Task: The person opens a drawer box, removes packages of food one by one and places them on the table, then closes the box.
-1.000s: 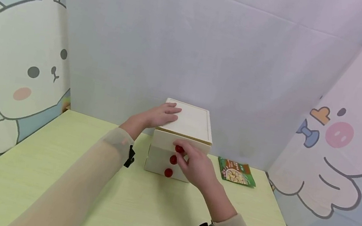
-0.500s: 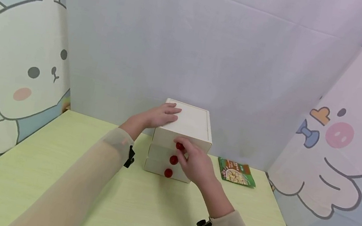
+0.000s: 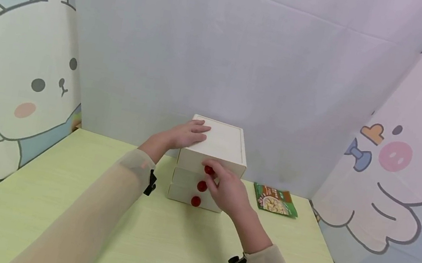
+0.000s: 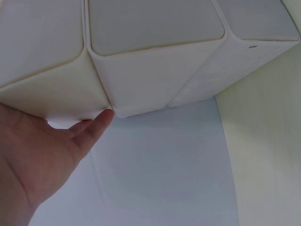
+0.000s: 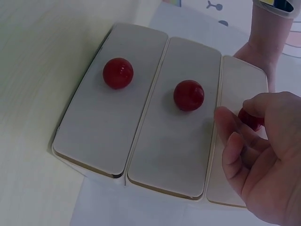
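A small white cabinet (image 3: 220, 138) with three stacked drawers stands at the back of the table. Each drawer front bears a round red knob. My left hand (image 3: 185, 135) rests on the cabinet's top at its left side, fingers stretched out. In the left wrist view its fingers (image 4: 96, 129) lie along the cabinet. My right hand (image 3: 229, 192) pinches the top knob (image 3: 209, 170) between thumb and fingers, covering part of the top drawer front. Below it show the middle knob (image 3: 202, 186) and bottom knob (image 3: 195, 201), untouched. All three drawers sit pushed in, as the right wrist view shows.
Right of the cabinet, a green and brown food packet (image 3: 275, 200) lies flat on the pale green table (image 3: 160, 243). A grey-white cloth wall (image 3: 222, 59) rises close behind. Cartoon panels border both sides.
The top drawer, slightly out a second ago with a gap under the cabinet's top, has slid in flush. My right hand moved slightly inward with its knob. The left hand stayed put.
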A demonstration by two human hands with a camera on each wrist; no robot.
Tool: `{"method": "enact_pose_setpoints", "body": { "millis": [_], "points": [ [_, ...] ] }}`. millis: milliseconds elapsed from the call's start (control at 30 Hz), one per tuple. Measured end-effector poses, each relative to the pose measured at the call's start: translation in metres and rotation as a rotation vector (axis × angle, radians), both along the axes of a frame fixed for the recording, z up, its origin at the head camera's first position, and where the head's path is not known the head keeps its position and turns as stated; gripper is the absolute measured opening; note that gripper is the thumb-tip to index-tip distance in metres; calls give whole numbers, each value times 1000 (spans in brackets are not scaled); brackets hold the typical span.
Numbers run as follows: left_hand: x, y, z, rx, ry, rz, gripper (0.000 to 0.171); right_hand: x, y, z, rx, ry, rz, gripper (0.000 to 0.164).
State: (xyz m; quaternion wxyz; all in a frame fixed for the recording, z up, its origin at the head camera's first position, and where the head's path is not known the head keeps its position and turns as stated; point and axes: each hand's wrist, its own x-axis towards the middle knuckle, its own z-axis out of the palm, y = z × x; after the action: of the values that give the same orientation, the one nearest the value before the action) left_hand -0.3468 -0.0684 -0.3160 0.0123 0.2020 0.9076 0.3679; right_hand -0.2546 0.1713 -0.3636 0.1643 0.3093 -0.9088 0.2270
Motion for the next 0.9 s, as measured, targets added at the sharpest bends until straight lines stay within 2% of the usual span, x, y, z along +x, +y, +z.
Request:
{"method": "enact_pose_setpoints", "body": {
  "millis": [133,333,500,700,900],
  "points": [
    [0,-1,-1,-11,2,3,59,2,4,1,15,-45,37,41],
    [-2,-2,-3,-18,7,1,60,4,10,0,27,-56,114,49],
    [-1,-1,-1,-19,3,2,60,5,13,-4,76,-120,153,44],
    [-2,-1,0,-19,3,4,60,0,15,-17,177,-104,175,37],
    [-1,0,-1,-18,6,3,60,-11,14,-33,168,-124,172,36]
  ]
}}
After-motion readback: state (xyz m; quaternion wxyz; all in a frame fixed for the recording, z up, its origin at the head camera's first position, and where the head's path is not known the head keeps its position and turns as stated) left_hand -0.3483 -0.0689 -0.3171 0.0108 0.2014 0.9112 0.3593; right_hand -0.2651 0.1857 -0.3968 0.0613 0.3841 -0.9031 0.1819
